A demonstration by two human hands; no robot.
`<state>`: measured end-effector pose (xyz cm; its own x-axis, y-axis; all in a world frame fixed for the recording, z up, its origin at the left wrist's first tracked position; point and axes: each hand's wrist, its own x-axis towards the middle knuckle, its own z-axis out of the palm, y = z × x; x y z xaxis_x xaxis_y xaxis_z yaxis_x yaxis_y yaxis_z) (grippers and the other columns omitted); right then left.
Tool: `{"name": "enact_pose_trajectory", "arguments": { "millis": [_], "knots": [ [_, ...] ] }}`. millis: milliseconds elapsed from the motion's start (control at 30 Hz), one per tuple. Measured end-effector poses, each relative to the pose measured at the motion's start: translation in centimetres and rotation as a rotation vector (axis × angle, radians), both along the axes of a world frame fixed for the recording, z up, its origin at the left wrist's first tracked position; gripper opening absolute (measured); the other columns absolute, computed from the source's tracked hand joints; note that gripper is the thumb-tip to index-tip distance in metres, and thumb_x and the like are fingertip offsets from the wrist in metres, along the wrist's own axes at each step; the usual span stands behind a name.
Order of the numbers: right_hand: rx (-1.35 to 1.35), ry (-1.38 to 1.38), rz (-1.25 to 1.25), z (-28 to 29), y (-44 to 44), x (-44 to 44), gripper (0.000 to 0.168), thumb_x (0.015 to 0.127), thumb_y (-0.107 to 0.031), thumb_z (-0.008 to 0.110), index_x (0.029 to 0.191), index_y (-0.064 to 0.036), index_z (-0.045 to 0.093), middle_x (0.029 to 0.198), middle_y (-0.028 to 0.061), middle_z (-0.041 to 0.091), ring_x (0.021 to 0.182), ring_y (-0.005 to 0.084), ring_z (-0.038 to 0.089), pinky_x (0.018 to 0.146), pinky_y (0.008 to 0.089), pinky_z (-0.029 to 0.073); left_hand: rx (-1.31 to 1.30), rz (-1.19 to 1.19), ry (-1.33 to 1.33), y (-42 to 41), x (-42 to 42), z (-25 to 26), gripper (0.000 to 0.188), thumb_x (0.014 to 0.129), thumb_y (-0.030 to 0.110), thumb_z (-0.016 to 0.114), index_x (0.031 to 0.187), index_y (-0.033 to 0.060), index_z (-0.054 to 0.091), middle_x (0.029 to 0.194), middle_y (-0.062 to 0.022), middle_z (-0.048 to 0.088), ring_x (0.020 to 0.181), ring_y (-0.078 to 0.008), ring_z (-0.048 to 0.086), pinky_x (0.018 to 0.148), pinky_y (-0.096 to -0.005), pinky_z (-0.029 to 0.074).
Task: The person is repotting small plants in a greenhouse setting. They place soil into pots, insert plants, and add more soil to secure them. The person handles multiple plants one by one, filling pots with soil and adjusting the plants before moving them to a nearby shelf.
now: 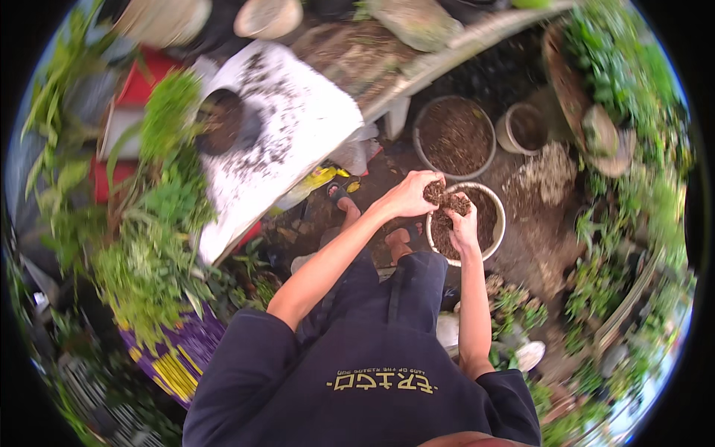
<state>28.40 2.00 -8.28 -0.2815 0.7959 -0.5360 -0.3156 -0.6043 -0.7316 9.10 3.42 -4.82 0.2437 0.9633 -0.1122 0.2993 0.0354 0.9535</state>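
Observation:
My left hand (416, 194) holds a clump of dark, fibrous soil (434, 193) above the left rim of a white round pot (500, 234). Beside it, my right hand (465, 223) grips another crumbly clump (457, 205), and the two clumps nearly meet or touch. Brown soil lies inside the pot beneath my hands. Just beyond it stands a wider round tub (455, 134) filled with similar soil. A smaller pale pot (522, 129) with dark contents is to the right of that tub.
A white board (313, 117) strewn with soil bears a black pot (220, 123) at the left. A long ledge (424, 78) runs across the top. Leafy plants (162, 223) crowd the left, and more greenery (600, 290) lines the right. My sandalled feet are near the white pot.

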Motion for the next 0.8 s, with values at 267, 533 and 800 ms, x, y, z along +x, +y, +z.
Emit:
{"name": "enact_pose_trajectory", "arguments": {
  "millis": [267, 533, 800],
  "knots": [
    [0.099, 0.108, 0.419, 8.7, 5.8, -22.4, 0.032, 0.083, 0.007, 0.062, 0.111, -0.007, 0.055, 0.104, 0.0074, 0.064, 0.09, 0.0202, 0.067, 0.07, 0.0358, 0.058, 0.201, 0.544, 0.023, -4.6, -21.3, 10.4, 0.034, 0.07, 0.004, 0.073, 0.101, 0.001, 0.059, 0.086, -0.0136, 0.064, 0.08, -0.0211, 0.063, 0.076, -0.0361, 0.05],
    [0.324, -0.002, 0.749, 10.7, 9.0, -42.0, 0.033, 0.085, 0.009, 0.061, 0.115, -0.002, 0.053, 0.107, 0.0126, 0.066, 0.091, 0.0215, 0.066, 0.077, 0.0382, 0.058, 0.199, 0.885, 0.37, -8.3, -35.0, 9.6, 0.059, 0.069, -0.001, 0.073, 0.127, 0.005, 0.06, 0.121, -0.0213, 0.059, 0.103, -0.0363, 0.065, 0.088, -0.041, 0.055],
    [1.148, -0.428, 1.004, 10.9, 10.2, -50.3, 0.031, 0.075, 0.002, 0.068, 0.106, 0.0, 0.065, 0.09, 0.0069, 0.068, 0.081, 0.0142, 0.063, 0.075, 0.029, 0.05, 0.253, 0.986, 0.78, -7.8, -36.4, 7.0, 0.053, 0.068, 0.006, 0.078, 0.119, 0.0044, 0.063, 0.124, -0.0127, 0.054, 0.101, -0.0321, 0.062, 0.079, -0.0406, 0.059]
  ]
}}
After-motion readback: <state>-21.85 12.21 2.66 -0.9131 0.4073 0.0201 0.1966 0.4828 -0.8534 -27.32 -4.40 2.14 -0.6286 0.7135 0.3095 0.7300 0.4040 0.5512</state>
